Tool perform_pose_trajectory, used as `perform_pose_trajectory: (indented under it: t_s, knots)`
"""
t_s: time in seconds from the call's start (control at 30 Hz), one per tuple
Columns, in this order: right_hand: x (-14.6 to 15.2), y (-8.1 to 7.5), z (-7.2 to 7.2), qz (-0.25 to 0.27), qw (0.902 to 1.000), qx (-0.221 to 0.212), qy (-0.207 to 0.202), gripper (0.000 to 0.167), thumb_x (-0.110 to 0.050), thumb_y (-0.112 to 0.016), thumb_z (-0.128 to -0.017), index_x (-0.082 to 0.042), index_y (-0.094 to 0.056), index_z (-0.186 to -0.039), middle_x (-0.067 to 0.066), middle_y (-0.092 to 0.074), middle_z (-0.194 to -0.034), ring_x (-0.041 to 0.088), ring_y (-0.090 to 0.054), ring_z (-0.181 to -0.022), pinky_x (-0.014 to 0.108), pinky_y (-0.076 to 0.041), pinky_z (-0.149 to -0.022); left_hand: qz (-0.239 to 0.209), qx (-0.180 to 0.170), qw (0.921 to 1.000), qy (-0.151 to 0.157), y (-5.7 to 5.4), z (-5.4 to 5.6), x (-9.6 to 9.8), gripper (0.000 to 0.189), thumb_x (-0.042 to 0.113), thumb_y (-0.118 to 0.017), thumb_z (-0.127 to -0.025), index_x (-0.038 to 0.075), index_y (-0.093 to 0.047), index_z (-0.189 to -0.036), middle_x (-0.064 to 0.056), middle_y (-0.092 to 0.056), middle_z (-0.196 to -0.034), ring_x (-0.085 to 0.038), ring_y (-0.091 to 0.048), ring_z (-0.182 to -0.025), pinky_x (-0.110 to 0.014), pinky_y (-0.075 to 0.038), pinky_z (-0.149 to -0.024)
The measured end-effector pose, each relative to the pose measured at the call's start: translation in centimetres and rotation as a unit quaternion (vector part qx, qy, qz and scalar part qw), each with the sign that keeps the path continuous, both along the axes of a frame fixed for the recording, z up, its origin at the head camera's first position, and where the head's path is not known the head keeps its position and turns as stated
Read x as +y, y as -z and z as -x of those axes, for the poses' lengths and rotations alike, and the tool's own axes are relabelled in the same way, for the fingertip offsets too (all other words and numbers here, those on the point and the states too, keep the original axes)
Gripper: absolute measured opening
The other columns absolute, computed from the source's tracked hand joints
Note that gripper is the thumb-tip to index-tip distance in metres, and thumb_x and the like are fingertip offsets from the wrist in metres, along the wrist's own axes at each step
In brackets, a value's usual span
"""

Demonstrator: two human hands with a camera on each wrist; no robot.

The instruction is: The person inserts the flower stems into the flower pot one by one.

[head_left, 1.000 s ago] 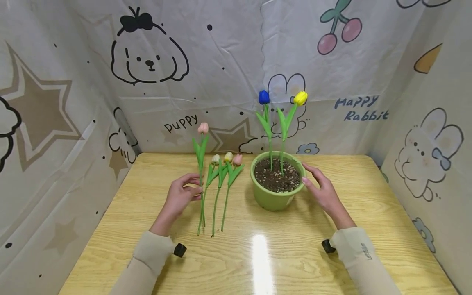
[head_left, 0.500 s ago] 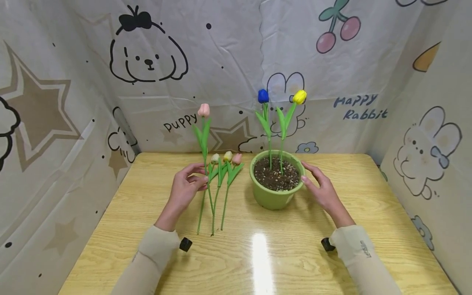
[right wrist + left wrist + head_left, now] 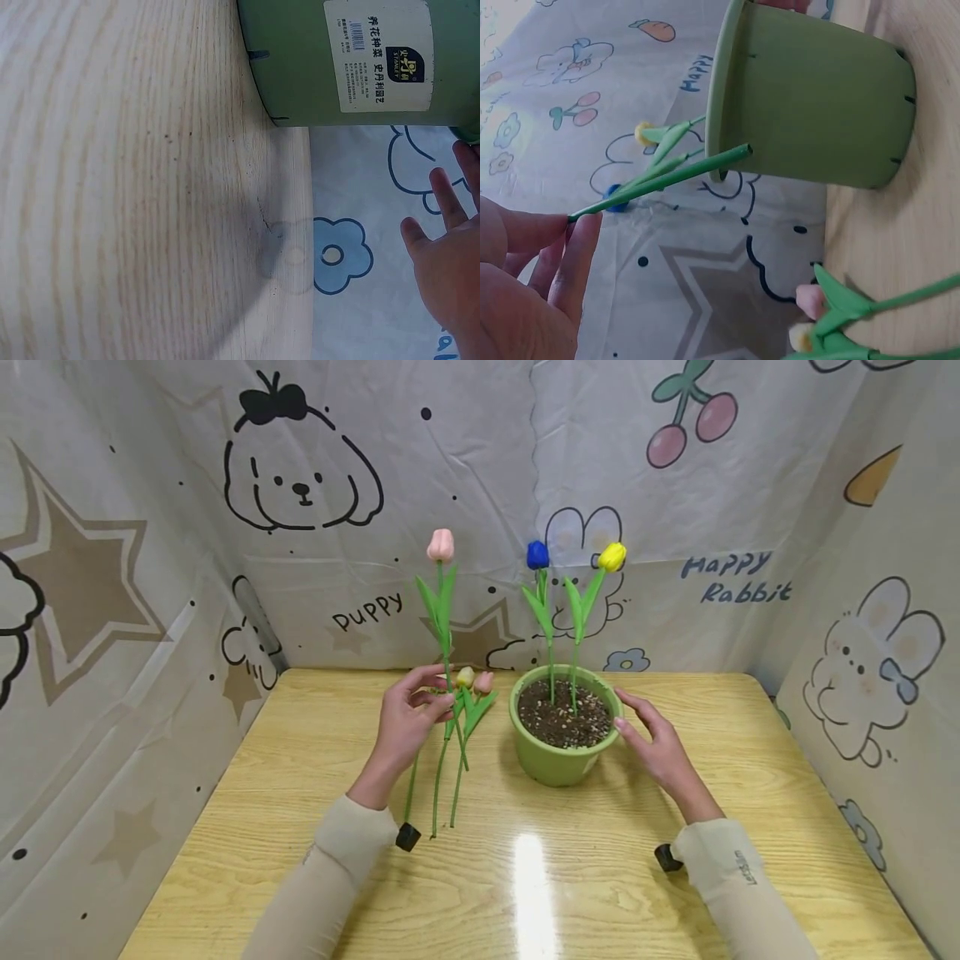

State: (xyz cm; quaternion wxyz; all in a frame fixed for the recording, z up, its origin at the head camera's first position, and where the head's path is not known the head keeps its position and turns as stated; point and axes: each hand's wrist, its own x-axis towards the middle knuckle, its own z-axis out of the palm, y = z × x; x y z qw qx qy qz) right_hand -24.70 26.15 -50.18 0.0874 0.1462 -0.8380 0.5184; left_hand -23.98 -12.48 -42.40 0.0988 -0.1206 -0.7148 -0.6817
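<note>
A pink artificial tulip stands nearly upright in my left hand, which pinches its green stem between thumb and fingers. In the left wrist view the stem's lower end points toward the green flowerpot, apart from it in the head view. Soil fills the flowerpot, and a blue tulip and a yellow tulip rise from it. My right hand rests at the pot's right rim, fingers extended. The right wrist view shows the pot's white label.
Under and beside my left hand, a pale yellow tulip and another pink tulip lie on the wooden table. A third lying tulip's head is hidden by the hand. Printed cloth encloses the back and sides.
My left hand has lifted the pink tulip and carried it to the right and away from me, over the lying tulips. The right hand and the pot have stayed in place.
</note>
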Motion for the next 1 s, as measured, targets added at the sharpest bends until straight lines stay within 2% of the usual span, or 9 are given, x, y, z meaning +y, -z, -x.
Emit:
perform_pose_trajectory:
  t_s: [0.23, 0.47, 0.6, 0.83, 0.93, 1.0]
  knots:
    - [0.1, 0.2, 0.2, 0.0, 1.0, -0.001, 0.002, 0.054, -0.016, -0.059, -0.105, -0.009, -0.044, -0.157, 0.02, -0.043, -0.161, 0.046, -0.028, -0.153, 0.069, -0.02, -0.125, -0.009, 0.034, 0.9994, 0.002, -0.6, 1.0, 1.8, 0.037, -0.009, -0.068, -0.094, 0.002, -0.068, -0.13, -0.027, -0.062, -0.113, -0.022, -0.068, -0.084, -0.028, -0.065, -0.072]
    - [0.0, 0.0, 0.0, 0.005, 1.0, -0.002, -0.003, 0.053, -0.016, -0.059, -0.106, -0.01, -0.044, -0.157, 0.02, -0.043, -0.16, 0.045, -0.028, -0.154, 0.069, -0.02, -0.125, -0.007, 0.046, 0.9989, -0.001, -1.0, 1.8, 3.3, 0.036, -0.002, -0.071, -0.095, 0.008, -0.07, -0.13, -0.021, -0.064, -0.11, -0.021, -0.068, -0.083, -0.028, -0.065, -0.072]
    - [-0.1, -0.2, -0.1, 0.014, 0.9999, -0.001, -0.009, 0.054, -0.015, -0.059, -0.106, -0.008, -0.044, -0.157, 0.022, -0.042, -0.16, 0.047, -0.028, -0.153, 0.07, -0.019, -0.124, -0.013, 0.055, 0.9984, -0.004, -1.4, 2.3, 4.0, 0.037, -0.005, -0.07, -0.095, 0.007, -0.07, -0.129, -0.019, -0.067, -0.108, -0.021, -0.069, -0.084, -0.028, -0.065, -0.071]
    - [-0.2, -0.2, -0.1, 0.015, 0.9999, 0.0, -0.008, 0.054, -0.015, -0.058, -0.106, -0.007, -0.043, -0.157, 0.023, -0.041, -0.161, 0.047, -0.028, -0.153, 0.069, -0.018, -0.124, -0.047, 0.067, 0.9966, -0.002, -2.1, 3.2, 5.4, 0.038, -0.011, -0.069, -0.093, 0.002, -0.068, -0.129, -0.024, -0.067, -0.108, -0.021, -0.07, -0.078, -0.028, -0.064, -0.064]
    - [-0.2, -0.2, -0.1, 0.016, 0.9998, -0.002, -0.008, 0.054, -0.015, -0.059, -0.106, -0.005, -0.043, -0.157, 0.024, -0.041, -0.161, 0.047, -0.028, -0.153, 0.069, -0.019, -0.125, -0.058, 0.064, 0.9962, -0.003, -2.3, 3.4, 6.0, 0.038, -0.01, -0.069, -0.093, 0.002, -0.068, -0.129, -0.023, -0.068, -0.108, -0.019, -0.069, -0.077, -0.025, -0.063, -0.061]
    - [-0.2, -0.3, -0.1, 0.017, 0.9998, -0.003, -0.008, 0.054, -0.015, -0.059, -0.106, -0.005, -0.043, -0.157, 0.024, -0.041, -0.16, 0.047, -0.027, -0.153, 0.069, -0.018, -0.125, -0.057, 0.065, 0.9962, -0.009, -2.4, 3.6, 6.3, 0.038, -0.009, -0.069, -0.093, 0.004, -0.069, -0.129, -0.021, -0.069, -0.108, -0.018, -0.07, -0.079, -0.027, -0.064, -0.064]
